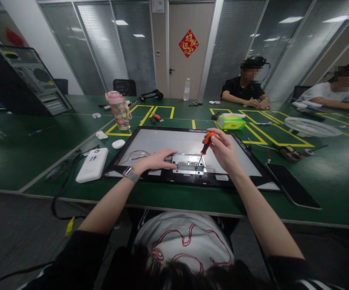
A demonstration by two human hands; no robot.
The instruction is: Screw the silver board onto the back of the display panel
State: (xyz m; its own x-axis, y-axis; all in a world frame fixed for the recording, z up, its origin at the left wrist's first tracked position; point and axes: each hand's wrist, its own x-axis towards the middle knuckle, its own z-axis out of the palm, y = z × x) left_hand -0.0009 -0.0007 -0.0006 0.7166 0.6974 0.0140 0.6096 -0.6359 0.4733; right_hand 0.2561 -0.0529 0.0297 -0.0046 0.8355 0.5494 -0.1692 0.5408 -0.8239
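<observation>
A flat screen panel (150, 139) with a black frame lies on the green table in front of me. Near its close edge sits a metal bracket (188, 172). My right hand (224, 151) grips an orange and black screwdriver (206, 144), held at a tilt with its tip down at the bracket. Whether the tip sits in a screw is too small to tell. My left hand (156, 160) lies flat with fingers stretched out, its fingertips at the bracket's left side. Thin wires (132, 156) run over the panel left of that hand.
Left of the panel lie a white power bank (92, 165) and a small white case (118, 143); a pink-lidded bottle (119, 110) stands behind. On the right are a phone (292, 184) and a tape measure (291, 153). A green tissue pack (231, 121) lies beyond the panel. Two people sit across the table.
</observation>
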